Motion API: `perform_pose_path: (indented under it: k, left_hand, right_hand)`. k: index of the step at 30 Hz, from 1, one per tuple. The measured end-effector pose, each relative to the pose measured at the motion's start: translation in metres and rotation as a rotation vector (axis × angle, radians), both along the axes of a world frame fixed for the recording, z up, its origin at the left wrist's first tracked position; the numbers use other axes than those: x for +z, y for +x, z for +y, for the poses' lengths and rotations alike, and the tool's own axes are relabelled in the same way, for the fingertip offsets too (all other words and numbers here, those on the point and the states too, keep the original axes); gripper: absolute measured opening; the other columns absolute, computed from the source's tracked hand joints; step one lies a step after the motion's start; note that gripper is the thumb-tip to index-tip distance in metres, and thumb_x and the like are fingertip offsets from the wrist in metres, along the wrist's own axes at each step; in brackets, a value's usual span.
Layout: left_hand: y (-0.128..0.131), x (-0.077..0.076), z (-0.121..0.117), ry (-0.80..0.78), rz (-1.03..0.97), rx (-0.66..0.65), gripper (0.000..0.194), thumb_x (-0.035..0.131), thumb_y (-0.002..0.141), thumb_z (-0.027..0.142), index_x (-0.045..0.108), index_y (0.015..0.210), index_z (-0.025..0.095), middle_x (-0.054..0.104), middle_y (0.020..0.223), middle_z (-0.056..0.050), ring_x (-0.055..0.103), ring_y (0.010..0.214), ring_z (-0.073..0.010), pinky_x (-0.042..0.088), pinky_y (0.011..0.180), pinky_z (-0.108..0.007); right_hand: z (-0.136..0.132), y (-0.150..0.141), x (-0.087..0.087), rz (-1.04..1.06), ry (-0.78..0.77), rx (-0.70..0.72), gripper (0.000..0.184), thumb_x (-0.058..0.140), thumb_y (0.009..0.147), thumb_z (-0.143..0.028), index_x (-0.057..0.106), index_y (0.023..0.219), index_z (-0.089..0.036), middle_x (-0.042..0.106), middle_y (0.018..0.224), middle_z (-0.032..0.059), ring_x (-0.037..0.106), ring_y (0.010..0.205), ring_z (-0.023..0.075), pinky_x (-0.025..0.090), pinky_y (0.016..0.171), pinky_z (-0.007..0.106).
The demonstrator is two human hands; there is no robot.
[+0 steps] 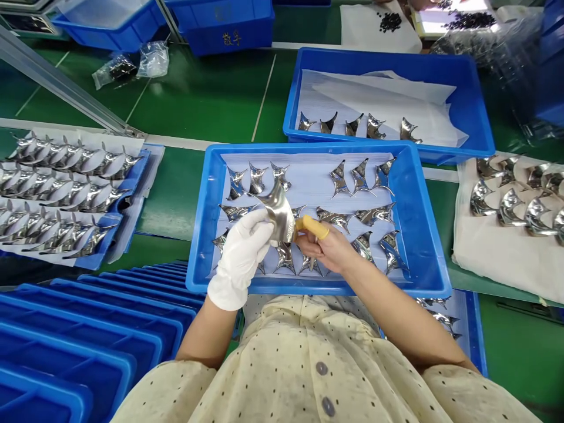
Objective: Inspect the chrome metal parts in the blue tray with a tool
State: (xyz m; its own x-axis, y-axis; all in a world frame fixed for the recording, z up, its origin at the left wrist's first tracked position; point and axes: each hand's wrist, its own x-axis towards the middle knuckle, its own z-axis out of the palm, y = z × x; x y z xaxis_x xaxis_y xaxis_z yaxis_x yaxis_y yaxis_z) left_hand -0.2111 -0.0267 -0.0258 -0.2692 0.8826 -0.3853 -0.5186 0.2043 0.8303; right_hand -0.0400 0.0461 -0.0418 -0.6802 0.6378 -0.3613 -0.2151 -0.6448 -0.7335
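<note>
My left hand (243, 252), in a white glove, grips a shiny curved metal piece (277, 212) with pointed tips. My right hand (326, 247), bare with a yellow finger cot on one finger, pinches the same piece at its lower right edge. Both hands hover over the near blue tray (207, 194), which is lined with white paper and holds several similar metal pieces laid in rows.
A second blue tray (478, 100) behind holds a row of metal pieces on white paper. Trays of overlapping pieces (61, 194) lie left, a white cloth (497, 252) with more pieces right. Stacked empty blue trays (88, 341) sit at lower left. Blue bins (229, 26) stand far back.
</note>
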Motion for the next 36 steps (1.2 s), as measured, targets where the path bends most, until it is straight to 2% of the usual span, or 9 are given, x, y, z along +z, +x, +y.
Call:
perform_pose_path:
  k: [2,6,10,12,20,26,31,33,36]
  left_hand:
    - [0.000,-0.002,0.002,0.026,-0.105,0.052,0.036,0.092,0.072,0.033,0.077,0.104,0.022,0.063,0.072,0.004,0.039,0.047,-0.0015,0.034,0.042,-0.014]
    - [0.005,-0.007,0.007,0.013,-0.328,0.023,0.030,0.089,0.079,0.029,0.077,0.105,0.022,0.062,0.075,0.004,0.032,0.047,-0.0012,0.035,0.043,-0.015]
    - [0.012,-0.011,0.012,-0.043,-0.473,-0.036,0.010,0.077,0.092,0.029,0.072,0.095,0.020,0.050,0.065,0.006,0.026,0.046,-0.0029,0.029,0.042,-0.016]
    - [0.015,-0.012,0.013,-0.031,-0.480,-0.055,0.013,0.074,0.094,0.029,0.068,0.088,0.020,0.044,0.062,0.006,0.025,0.047,-0.0042,0.026,0.042,-0.018]
    - [0.021,-0.016,0.009,0.137,-0.196,0.117,0.032,0.090,0.077,0.036,0.063,0.088,0.022,0.050,0.072,0.006,0.036,0.055,-0.0049,0.034,0.051,-0.020]
    - [0.024,-0.018,0.005,0.100,0.061,0.121,0.034,0.085,0.080,0.046,0.063,0.086,0.020,0.049,0.063,0.006,0.041,0.053,-0.0067,0.033,0.049,-0.022]
    - [0.020,-0.019,0.007,0.088,0.018,0.096,0.042,0.084,0.083,0.041,0.070,0.118,0.022,0.064,0.079,0.001,0.050,0.060,-0.0076,0.040,0.054,-0.021]
    - [0.016,-0.021,0.009,0.110,-0.043,0.117,0.050,0.086,0.081,0.039,0.070,0.126,0.024,0.070,0.102,-0.003,0.054,0.065,-0.0069,0.044,0.056,-0.020]
    - [0.011,-0.021,0.011,0.135,-0.098,0.151,0.046,0.087,0.080,0.037,0.074,0.124,0.026,0.068,0.124,-0.006,0.057,0.069,-0.0052,0.048,0.060,-0.019]
  right_hand:
    - [-0.003,0.007,0.000,0.039,0.014,0.085,0.038,0.077,0.083,-0.055,0.070,0.078,-0.018,0.031,0.044,-0.0111,0.012,0.043,0.0052,0.013,0.042,0.021]
    - [-0.003,0.011,0.006,0.177,-0.034,0.125,0.028,0.079,0.073,-0.036,0.081,0.098,-0.023,0.053,0.053,-0.0083,0.012,0.041,0.0039,0.012,0.041,0.021]
    - [-0.006,0.005,0.009,0.163,-0.058,0.090,0.030,0.086,0.066,-0.030,0.081,0.095,-0.025,0.070,0.069,-0.0044,0.013,0.043,0.0020,0.011,0.040,0.021]
    - [-0.009,0.001,0.009,0.137,-0.078,0.063,0.032,0.091,0.065,-0.032,0.080,0.094,-0.024,0.073,0.076,-0.0024,0.014,0.044,0.0015,0.013,0.040,0.020]
    - [-0.005,-0.001,-0.009,0.187,-0.293,-0.001,0.040,0.095,0.071,-0.038,0.062,0.076,-0.016,0.058,0.067,-0.0069,0.012,0.047,0.0014,0.017,0.037,0.012]
    - [-0.002,-0.002,-0.021,0.294,-0.354,0.054,0.031,0.086,0.079,-0.031,0.060,0.077,-0.015,0.050,0.066,-0.0075,0.005,0.049,0.0023,0.011,0.035,0.011]
    - [0.007,0.008,-0.008,0.162,-0.142,-0.009,0.040,0.091,0.070,-0.042,0.059,0.076,-0.019,0.051,0.060,-0.0086,0.007,0.045,0.0020,0.009,0.037,0.016]
    - [0.021,0.016,-0.002,-0.014,0.087,-0.119,0.038,0.088,0.070,-0.047,0.062,0.077,-0.020,0.053,0.059,-0.0074,0.016,0.043,0.0036,0.017,0.040,0.018]
    - [0.050,0.024,0.000,-0.479,0.609,-0.314,0.022,0.078,0.077,-0.040,0.067,0.079,-0.021,0.065,0.069,0.0000,0.047,0.055,0.0117,0.040,0.054,0.025]
